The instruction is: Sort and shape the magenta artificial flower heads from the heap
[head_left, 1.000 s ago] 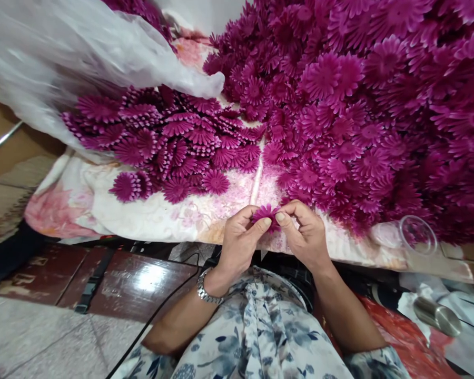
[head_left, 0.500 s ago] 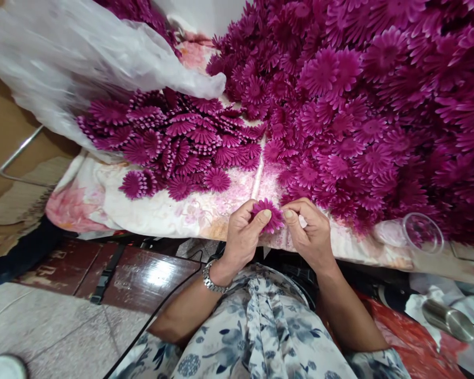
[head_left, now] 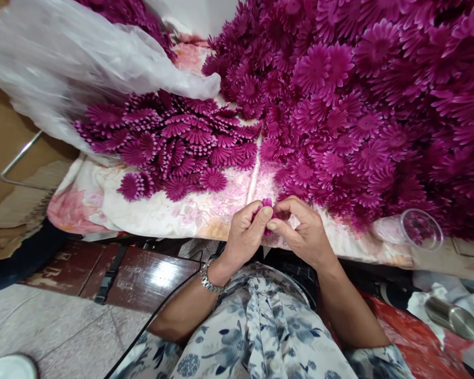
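Your left grip (head_left: 243, 234) and right grip (head_left: 300, 231) both close on one small magenta fabric flower (head_left: 267, 202), pinched between the fingertips just over the counter's near edge. Beyond it, a floral cloth (head_left: 142, 210) carries ridged stacks of flat petal discs (head_left: 181, 142). A ruffled flower heap (head_left: 359, 105) rises to the right.

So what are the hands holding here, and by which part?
One magenta flower, pinched at its petals between left hand and right hand; exact grip mostly hidden.
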A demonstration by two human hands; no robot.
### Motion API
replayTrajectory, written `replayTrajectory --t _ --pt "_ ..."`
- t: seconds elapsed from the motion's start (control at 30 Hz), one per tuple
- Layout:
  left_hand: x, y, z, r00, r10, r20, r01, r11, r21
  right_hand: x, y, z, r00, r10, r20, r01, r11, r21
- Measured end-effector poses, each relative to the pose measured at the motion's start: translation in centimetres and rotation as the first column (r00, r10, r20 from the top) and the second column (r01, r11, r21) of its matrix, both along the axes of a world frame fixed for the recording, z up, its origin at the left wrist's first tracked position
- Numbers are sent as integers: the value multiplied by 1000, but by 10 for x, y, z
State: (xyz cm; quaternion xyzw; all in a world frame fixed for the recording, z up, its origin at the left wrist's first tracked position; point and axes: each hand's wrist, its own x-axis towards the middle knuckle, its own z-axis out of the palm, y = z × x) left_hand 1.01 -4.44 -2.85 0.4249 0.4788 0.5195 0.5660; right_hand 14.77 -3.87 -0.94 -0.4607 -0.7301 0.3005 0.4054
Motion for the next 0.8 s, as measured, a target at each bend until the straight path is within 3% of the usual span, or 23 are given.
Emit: replayTrajectory --t 0.13,0.33,0.5,0.67,0.8 --pt "-6 -2 -1 991 -125 55 127 992 -26 -2 1 -6 999 -10 30 9 999 46" --pt "-5 -4 -7 999 -37 5 37 999 -15 -4 -3 -10 981 -124 148 88 968 234" --pt "-3 -3 -12 998 48 41 -46 997 -54 -5 -6 -10 987 -121 108 94 970 226" --pt "-3 -2 -11 988 22 152 -11 998 -70 -4 -7 -10 990 -127 54 115 975 192" --pt "-6 -1 -12 995 8 100 -3 999 -52 -2 -6 -10 994 -110 6 109 989 102"
